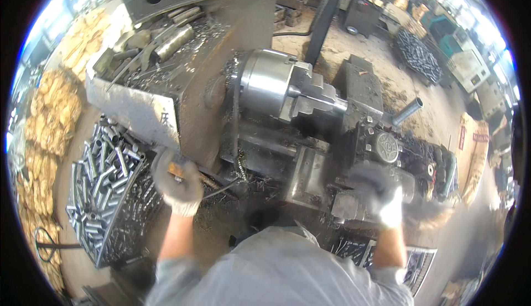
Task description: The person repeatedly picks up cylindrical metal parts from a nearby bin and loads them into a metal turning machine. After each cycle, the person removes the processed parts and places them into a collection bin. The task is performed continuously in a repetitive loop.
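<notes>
My left hand (180,181), in a grey-palmed glove with a white cuff, is curled around a small orange-brown piece (176,170) beside the metal tubes. What this piece belongs to is hidden. A thin metal rod (222,188) runs from near that hand toward curled swarf at the lathe bed. My right hand (381,192), also gloved, is smeared by motion over the lathe carriage (354,187), and its fingers cannot be made out. Ahead, the steel lathe chuck (268,82) has its stepped jaws around a short bright workpiece (339,105). Near the right hand sits the round-capped tool post (385,147).
A bin of cut metal tubes (102,195) stands at the left, with yellowish sacks (52,112) beyond it. Metal parts and chips lie on the headstock-side tray (133,104). An upright tube (408,111) rises behind the tool post. Another heap of parts (418,57) lies far right.
</notes>
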Motion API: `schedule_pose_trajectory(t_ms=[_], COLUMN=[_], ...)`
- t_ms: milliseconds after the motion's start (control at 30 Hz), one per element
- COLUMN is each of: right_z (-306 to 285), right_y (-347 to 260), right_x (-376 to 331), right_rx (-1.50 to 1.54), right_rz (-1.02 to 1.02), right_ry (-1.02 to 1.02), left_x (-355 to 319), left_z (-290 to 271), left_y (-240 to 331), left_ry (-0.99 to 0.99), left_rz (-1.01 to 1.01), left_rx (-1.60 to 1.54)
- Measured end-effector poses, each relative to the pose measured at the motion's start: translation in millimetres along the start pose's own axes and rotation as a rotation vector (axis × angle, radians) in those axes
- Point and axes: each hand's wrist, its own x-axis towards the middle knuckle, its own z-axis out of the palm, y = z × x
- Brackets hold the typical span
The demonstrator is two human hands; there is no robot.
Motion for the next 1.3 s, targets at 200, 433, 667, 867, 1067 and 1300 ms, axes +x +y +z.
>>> schedule_pose_trajectory(t_ms=[200, 433, 667, 867, 1067, 1300], right_z=[70, 85, 111, 174, 311, 463], right_y=[19, 44, 71, 77, 8, -114], right_x=[-40, -41, -44, -54, -88, -225], right_rx=[0.408, 0.642, 0.537, 0.548, 0.509, 0.335], right_rz=[0.587, 0.506, 0.518, 0.489, 0.481, 0.094], right_ry=[-0.180, -0.404, -0.496, -0.702, -1.135, -1.704], left_x=[191, 263, 113, -154, -426, -508], left_z=[179, 282, 173, -54, -411, -608], left_y=[26, -16, 51, 98, 306, 630], left_ry=[-0.459, -0.764, -0.537, -0.621, -0.020, 1.511], left_rz=[-0.146, -0.140, 0.040, -0.781, -2.096, -2.047], left_rx=[-0.046, 0.566, -0.142, -0.156, 0.760, 1.965])
